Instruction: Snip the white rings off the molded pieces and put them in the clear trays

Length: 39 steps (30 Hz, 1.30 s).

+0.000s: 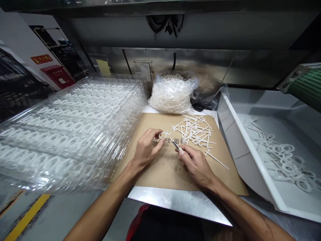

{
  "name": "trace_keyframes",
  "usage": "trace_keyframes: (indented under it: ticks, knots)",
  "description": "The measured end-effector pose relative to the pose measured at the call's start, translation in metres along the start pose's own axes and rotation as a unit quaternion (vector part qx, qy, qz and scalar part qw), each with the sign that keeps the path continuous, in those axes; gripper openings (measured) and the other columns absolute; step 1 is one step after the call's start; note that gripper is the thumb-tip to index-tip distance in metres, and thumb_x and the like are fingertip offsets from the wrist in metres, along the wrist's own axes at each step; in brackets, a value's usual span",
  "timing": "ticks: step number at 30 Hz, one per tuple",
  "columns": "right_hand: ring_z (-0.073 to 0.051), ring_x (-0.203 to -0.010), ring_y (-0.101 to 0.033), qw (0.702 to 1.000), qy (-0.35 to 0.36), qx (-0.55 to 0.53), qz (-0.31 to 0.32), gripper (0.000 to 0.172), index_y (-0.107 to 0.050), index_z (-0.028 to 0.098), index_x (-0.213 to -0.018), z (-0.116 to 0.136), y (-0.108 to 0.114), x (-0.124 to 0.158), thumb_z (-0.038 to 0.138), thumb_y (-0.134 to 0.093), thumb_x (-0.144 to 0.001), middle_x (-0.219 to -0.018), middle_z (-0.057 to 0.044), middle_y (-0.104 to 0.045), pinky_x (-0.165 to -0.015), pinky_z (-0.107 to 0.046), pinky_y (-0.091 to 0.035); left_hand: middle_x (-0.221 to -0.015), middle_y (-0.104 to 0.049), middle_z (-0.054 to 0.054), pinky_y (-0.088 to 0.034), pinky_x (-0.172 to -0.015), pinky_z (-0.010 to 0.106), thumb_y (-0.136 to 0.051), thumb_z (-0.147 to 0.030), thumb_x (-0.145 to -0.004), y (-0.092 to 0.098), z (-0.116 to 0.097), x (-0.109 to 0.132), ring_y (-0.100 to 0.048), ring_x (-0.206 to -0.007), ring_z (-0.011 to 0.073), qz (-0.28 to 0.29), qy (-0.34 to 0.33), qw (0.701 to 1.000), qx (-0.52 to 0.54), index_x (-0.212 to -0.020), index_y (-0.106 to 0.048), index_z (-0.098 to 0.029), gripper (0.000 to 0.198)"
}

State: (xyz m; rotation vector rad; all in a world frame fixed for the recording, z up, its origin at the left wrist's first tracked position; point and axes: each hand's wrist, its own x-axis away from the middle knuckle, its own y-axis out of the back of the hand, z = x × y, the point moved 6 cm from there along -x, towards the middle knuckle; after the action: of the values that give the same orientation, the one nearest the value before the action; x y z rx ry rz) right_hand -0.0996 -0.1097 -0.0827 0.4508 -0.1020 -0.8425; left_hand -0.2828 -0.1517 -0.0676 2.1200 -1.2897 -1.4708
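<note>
**A:** Left hand (146,150), what kind of grip?

**B:** Almost shut. Thumb and fingers pinching a small white plastic ring piece (164,135), right at the fingertips.

**A:** And the right hand (195,165)?

**B:** Curled shut too. Fingers wrapped around a small pointed metal tool (176,144) with a pale handle. Maybe tweezers, maybe snips; too small to tell. Tip just beside the white ring piece.

**A:** What's under the hands?

**B:** A flat brown cardboard sheet (170,172) with dark printed letters (170,141), on top of a shiny steel worktop (175,204).

**A:** Anything near the fingers?

**B:** A messy heap of thin white plastic sticks (194,132), on the same cardboard, close to the right hand.

**A:** Further back?

**B:** A clear plastic bag (173,95) stuffed with white plastic rings, just behind the cardboard.

**A:** Over on the left?

**B:** A tall stack of clear plastic trays (62,134), full of white rings in neat rows.

**A:** And on the right?

**B:** A deep white plastic bin (250,150), with a loose pile of white rings and sticks (283,160) inside.

**A:** Down low?

**B:** A yellow stripe (27,217) on a grey floor (62,214).
</note>
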Motion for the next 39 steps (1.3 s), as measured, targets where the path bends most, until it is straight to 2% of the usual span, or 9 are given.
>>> trace_keyframes:
  ticks: [4, 9, 18, 39]
  knots:
    - [-0.012, -0.058, -0.047, 1.0, -0.01, -0.015, 0.004, 0.026, -0.056, 0.021, -0.085, -0.002, -0.001, 0.0, 0.035, -0.043, -0.103, -0.067, 0.005, -0.051, -0.056, -0.025, -0.037, -0.09, -0.066, 0.004, -0.051, -0.077, 0.029, -0.062, -0.018, -0.091, 0.01, -0.016, -0.001, -0.061, -0.082, 0.016, -0.038, -0.029, 0.999, 0.008, -0.11, -0.062, -0.017, 0.019]
    - [-0.012, -0.057, -0.047, 1.0, -0.002, -0.007, 0.008, 0.026, -0.058, 0.02, -0.087, -0.002, -0.004, 0.0, 0.034, -0.043, -0.103, -0.068, 0.003, -0.054, -0.054, -0.024, -0.037, -0.09, -0.067, 0.004, -0.053, -0.077, 0.029, -0.063, -0.017, -0.09, 0.015, -0.024, 0.0, -0.064, -0.082, 0.0156, -0.065, -0.056, 0.996, 0.009, -0.111, -0.063, -0.018, 0.021]
    - [-0.013, -0.056, -0.049, 1.0, -0.009, -0.009, 0.004, 0.025, -0.061, 0.02, -0.091, -0.008, -0.005, 0.002, 0.033, -0.043, -0.103, -0.069, 0.002, -0.056, -0.053, -0.024, -0.038, -0.091, -0.068, 0.005, -0.056, -0.076, 0.029, -0.062, -0.016, -0.09, 0.014, -0.028, 0.001, -0.064, -0.082, 0.0156, -0.057, -0.074, 0.996, 0.014, -0.11, -0.062, -0.018, 0.02]
    - [-0.013, -0.055, -0.048, 1.0, -0.004, 0.009, 0.003, 0.029, -0.055, 0.021, -0.085, -0.01, -0.006, 0.001, 0.037, -0.04, -0.104, -0.065, 0.003, -0.052, -0.053, -0.025, -0.038, -0.094, -0.069, 0.005, -0.057, -0.078, 0.03, -0.061, -0.015, -0.09, 0.011, -0.031, 0.001, -0.065, -0.084, 0.0161, -0.037, -0.084, 0.996, 0.022, -0.11, -0.064, -0.019, 0.021]
